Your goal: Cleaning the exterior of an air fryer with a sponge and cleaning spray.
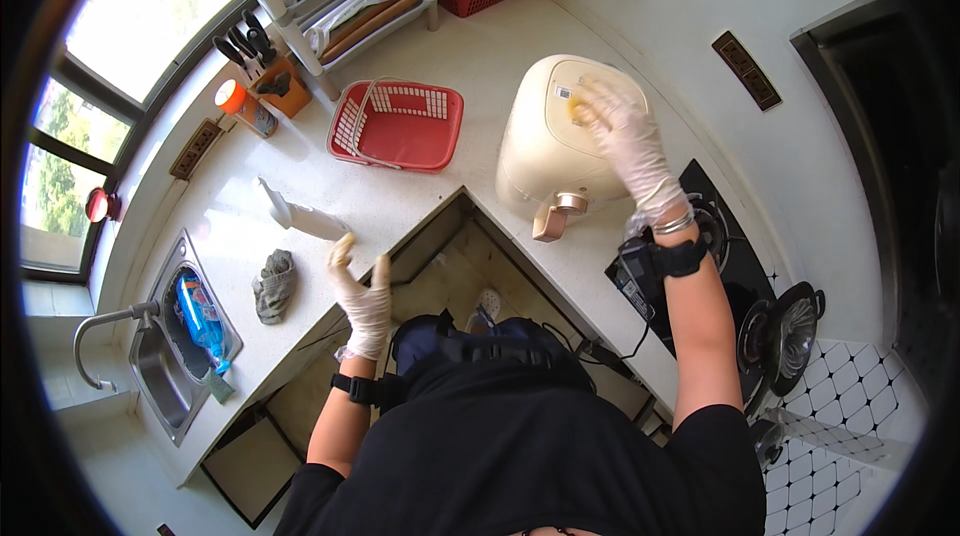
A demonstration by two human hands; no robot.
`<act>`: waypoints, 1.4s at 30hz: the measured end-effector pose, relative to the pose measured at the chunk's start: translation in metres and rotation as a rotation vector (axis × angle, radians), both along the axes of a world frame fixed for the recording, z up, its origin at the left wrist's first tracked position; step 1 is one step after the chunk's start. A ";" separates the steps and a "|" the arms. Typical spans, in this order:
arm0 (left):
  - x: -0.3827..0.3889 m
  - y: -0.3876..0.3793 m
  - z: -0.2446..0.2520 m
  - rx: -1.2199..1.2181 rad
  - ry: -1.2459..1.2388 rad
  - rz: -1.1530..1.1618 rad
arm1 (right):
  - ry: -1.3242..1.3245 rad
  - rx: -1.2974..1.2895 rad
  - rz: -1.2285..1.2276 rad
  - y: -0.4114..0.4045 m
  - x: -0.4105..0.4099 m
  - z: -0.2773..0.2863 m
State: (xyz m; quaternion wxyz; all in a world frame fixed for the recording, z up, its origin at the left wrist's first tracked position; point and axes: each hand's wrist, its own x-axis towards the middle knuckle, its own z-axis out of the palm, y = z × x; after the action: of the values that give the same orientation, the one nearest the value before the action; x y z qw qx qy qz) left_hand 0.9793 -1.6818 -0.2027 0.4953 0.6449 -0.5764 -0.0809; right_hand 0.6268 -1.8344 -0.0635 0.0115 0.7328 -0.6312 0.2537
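A cream air fryer with a rose-gold handle stands on the white counter. On its top rests my right hand, in a pale disposable glove and somewhat blurred; something yellowish, likely a sponge or cloth, shows under its fingers. Gloved too, my left hand is raised near the counter's inner edge, fingers apart, holding nothing. Just beyond it a white spray bottle lies on its side. Left of that hand is a crumpled grey cloth. A red plastic basket with a wire-like handle sits left of the fryer.
At the left, a steel sink holds a blue bottle, with a green sponge at its rim. A knife block, an orange-capped container and a shelf rack stand behind. A black gas hob lies to the right.
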 end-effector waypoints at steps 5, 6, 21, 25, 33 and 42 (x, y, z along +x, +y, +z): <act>-0.089 -0.055 0.090 0.025 -0.165 -0.534 | 0.192 -0.121 0.597 0.035 0.012 0.003; -0.107 -0.067 0.099 0.015 -0.181 -0.562 | 0.225 -0.147 0.511 0.037 -0.004 0.002; -0.171 -0.113 0.097 -0.059 -0.503 -0.634 | 0.166 -0.079 0.555 0.012 -0.022 0.002; -0.177 -0.117 0.100 -0.089 -0.484 -0.639 | -0.087 0.043 0.167 -0.016 -0.079 0.005; -0.174 -0.116 0.093 -0.074 -0.546 -0.656 | 0.111 -0.075 0.475 -0.027 -0.021 -0.002; -0.180 -0.117 0.100 -0.114 -0.443 -0.653 | -0.061 0.043 0.181 -0.050 -0.067 0.014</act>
State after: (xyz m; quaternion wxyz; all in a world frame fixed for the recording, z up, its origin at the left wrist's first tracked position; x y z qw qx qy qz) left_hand 0.7995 -1.7987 -0.1026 0.3422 0.4009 -0.8476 -0.0608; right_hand 0.5595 -1.8841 -0.0497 -0.0466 0.7788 -0.5678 0.2624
